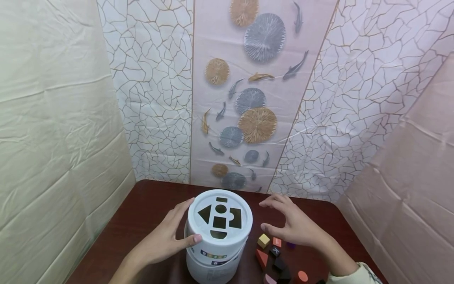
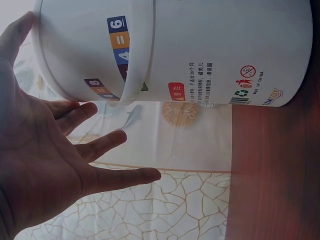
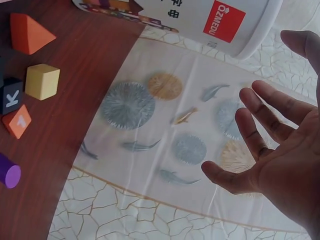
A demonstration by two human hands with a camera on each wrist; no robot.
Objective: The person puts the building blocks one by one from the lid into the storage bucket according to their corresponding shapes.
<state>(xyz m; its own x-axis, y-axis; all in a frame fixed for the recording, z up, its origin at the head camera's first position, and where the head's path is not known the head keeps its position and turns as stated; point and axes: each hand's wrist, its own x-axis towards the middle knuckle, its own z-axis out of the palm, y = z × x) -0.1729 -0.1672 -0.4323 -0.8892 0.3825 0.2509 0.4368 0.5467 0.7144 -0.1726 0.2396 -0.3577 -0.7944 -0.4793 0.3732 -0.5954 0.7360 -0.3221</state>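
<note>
A white shape-sorter bucket stands upright on the table. Its lid has cut-out holes, among them a triangle, a circle and a square. My left hand is at the bucket's left side, thumb and index finger right at the lid's rim. In the left wrist view, the other fingers of that hand stretch out straight, beside the bucket wall. To the right of the bucket, my right hand hovers in the air with spread, slightly bent fingers and nothing in it, above several loose blocks.
On the dark red table, right of the bucket, lie a yellow block, a red triangular block, a black block with a K, an orange block and a purple cylinder. Patterned curtains hang behind.
</note>
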